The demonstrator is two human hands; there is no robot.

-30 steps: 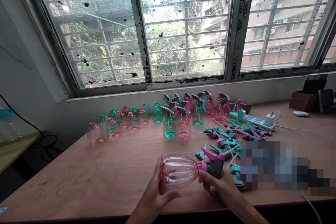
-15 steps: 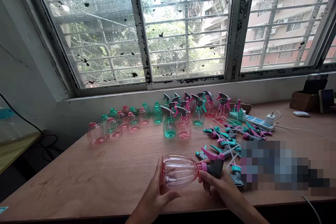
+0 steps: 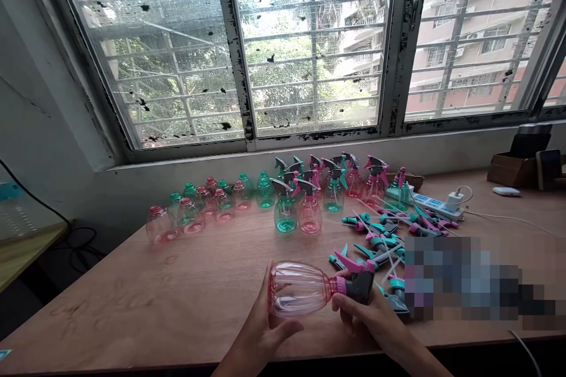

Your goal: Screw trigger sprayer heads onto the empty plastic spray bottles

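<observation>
A clear pink spray bottle (image 3: 300,288) lies on its side just above the wooden table (image 3: 177,294), near its front edge. My left hand (image 3: 260,330) cups the bottle's base, fingers wrapped round it. My right hand (image 3: 371,315) grips the grey and pink trigger head (image 3: 358,283) fitted on the bottle's neck. A heap of loose trigger heads (image 3: 384,235) in teal and pink lies just behind my right hand.
Capped pink and green bottles (image 3: 198,209) stand at the back left. Bottles with trigger heads (image 3: 327,185) stand in the back middle. A white power strip (image 3: 435,205) and cardboard box (image 3: 513,168) sit at the right, under the barred window (image 3: 309,41).
The bottle and trigger head have shifted slightly left and down in my hands. The trigger head has turned a little on the neck.
</observation>
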